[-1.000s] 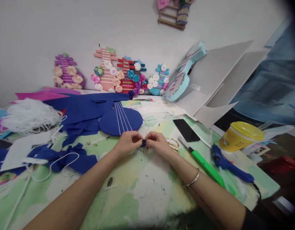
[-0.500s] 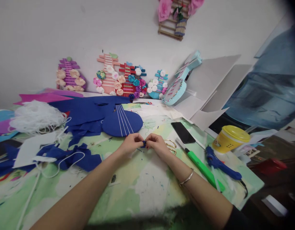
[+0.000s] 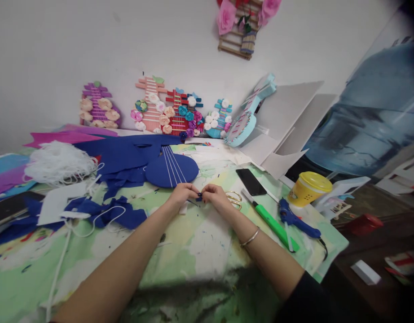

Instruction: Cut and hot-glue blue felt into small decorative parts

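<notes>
Between my two hands is a small dark blue piece [image 3: 199, 196], pinched at its ends just above the green and white tablecloth [image 3: 207, 251]. My left hand [image 3: 184, 196] grips its left side, and the fingers of my right hand [image 3: 215, 197] close on its right side. Behind my left hand lies a round blue body with white strings [image 3: 171, 171]. Gold-handled scissors [image 3: 234, 199] rest beside my right hand, partly hidden by it.
A phone [image 3: 250, 181], a green cutter [image 3: 274, 226], a blue glue gun [image 3: 299, 220] and a yellow tub [image 3: 310, 188] are on the right. White cord [image 3: 60, 163] and blue scraps [image 3: 126, 213] lie left. Decorated instruments [image 3: 178, 112] stand along the wall.
The view has shifted slightly, so the items on the right appear further left. Both hands keep their pinch on the small blue piece, and a small pale piece now shows below my left hand.
</notes>
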The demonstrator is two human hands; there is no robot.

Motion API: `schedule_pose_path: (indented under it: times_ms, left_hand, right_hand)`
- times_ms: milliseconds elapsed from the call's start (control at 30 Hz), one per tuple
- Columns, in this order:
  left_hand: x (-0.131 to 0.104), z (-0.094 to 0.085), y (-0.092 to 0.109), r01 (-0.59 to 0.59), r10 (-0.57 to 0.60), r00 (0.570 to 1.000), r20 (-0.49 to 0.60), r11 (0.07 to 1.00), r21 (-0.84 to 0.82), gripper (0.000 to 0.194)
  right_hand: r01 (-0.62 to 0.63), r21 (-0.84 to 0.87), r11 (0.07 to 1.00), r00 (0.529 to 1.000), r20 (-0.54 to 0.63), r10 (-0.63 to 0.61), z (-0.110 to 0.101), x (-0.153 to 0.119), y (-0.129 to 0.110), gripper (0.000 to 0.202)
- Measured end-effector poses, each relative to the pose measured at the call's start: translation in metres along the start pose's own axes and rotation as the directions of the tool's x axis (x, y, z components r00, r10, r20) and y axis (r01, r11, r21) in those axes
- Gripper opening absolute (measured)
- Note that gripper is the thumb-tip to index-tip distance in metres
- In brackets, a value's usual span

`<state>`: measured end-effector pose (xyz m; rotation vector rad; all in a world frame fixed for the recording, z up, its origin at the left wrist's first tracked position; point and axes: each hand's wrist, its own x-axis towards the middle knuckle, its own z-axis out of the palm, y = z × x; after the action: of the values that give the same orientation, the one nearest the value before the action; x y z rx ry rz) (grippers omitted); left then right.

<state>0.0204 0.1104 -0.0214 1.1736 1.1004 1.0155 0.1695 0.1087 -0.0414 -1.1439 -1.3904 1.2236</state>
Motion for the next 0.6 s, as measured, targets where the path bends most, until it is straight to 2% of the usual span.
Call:
schedule_pose_path:
  times_ms: [233,367,467,600]
  left_hand:
    - [0.01,0.006,-0.011,-0.046,0.049,0.993,-0.107,0.999,0.028,0.001]
    - [0.015,0.007,-0.016,-0.061,0.067,0.988,-0.142,0.997,0.043,0.003]
    - [0.012,0.004,-0.015,-0.082,0.086,0.99,-0.113,0.996,0.043,0.006]
    - [-0.004,-0.003,-0.01,-0.141,0.141,0.99,0.006,0.989,0.031,0.017]
  right_hand:
    - [-0.022,-0.038,0.999,0.996,-0.087,0.019,0.006,0.006,0.006,0.004]
    - [-0.033,-0.041,0.999,0.995,-0.091,0.029,0.007,0.01,0.011,0.004]
    - [-0.03,-0.041,0.999,0.997,-0.076,0.027,0.005,0.011,0.012,0.005]
    - [0.019,-0.048,0.999,0.997,-0.078,-0.023,0.002,0.006,0.011,0.005]
